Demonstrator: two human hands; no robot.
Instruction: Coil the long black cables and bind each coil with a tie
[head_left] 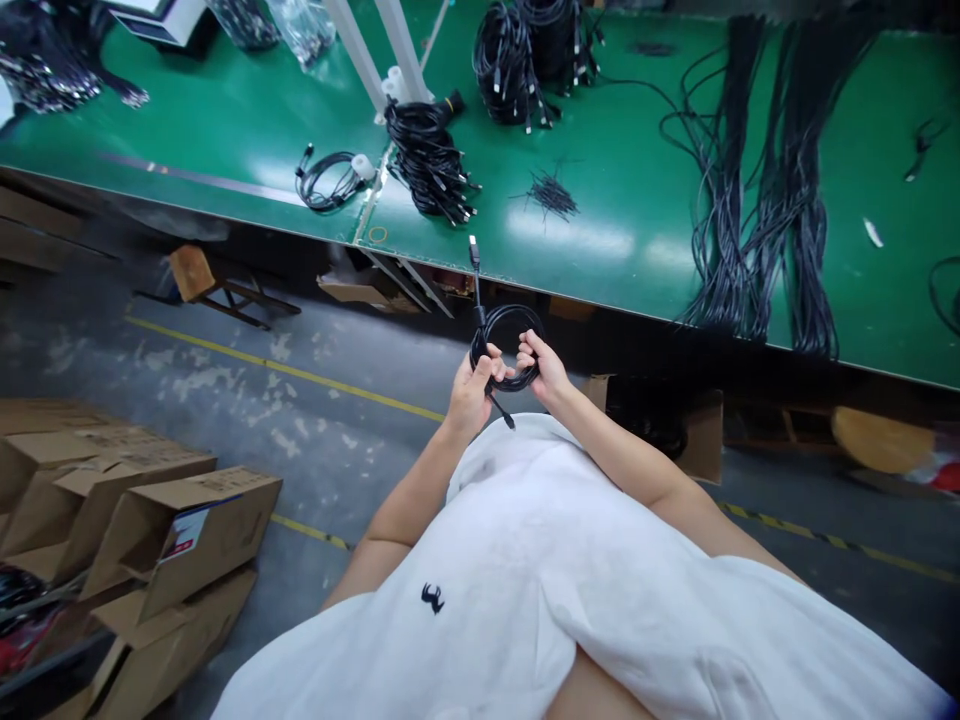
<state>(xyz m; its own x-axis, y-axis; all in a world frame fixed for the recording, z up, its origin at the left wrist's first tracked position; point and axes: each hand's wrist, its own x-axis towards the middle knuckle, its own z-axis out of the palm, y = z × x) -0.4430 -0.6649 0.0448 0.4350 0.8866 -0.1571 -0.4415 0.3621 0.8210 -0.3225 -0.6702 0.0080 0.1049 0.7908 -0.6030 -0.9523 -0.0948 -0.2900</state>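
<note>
A coiled black cable (508, 330) is held in front of my white shirt, below the edge of the green table (637, 240). My left hand (472, 390) is closed around the coil's left side. My right hand (541, 368) pinches its right side. One plug end (474, 250) sticks up from the coil, and another end (504, 415) hangs down between my hands.
On the table lie bundles of coiled black cables (431, 160), a pile of short ties (551, 192), and long loose cables (757, 200) draped over the front edge. Open cardboard boxes (150, 540) stand on the floor at left. Another box (697, 430) sits under the table.
</note>
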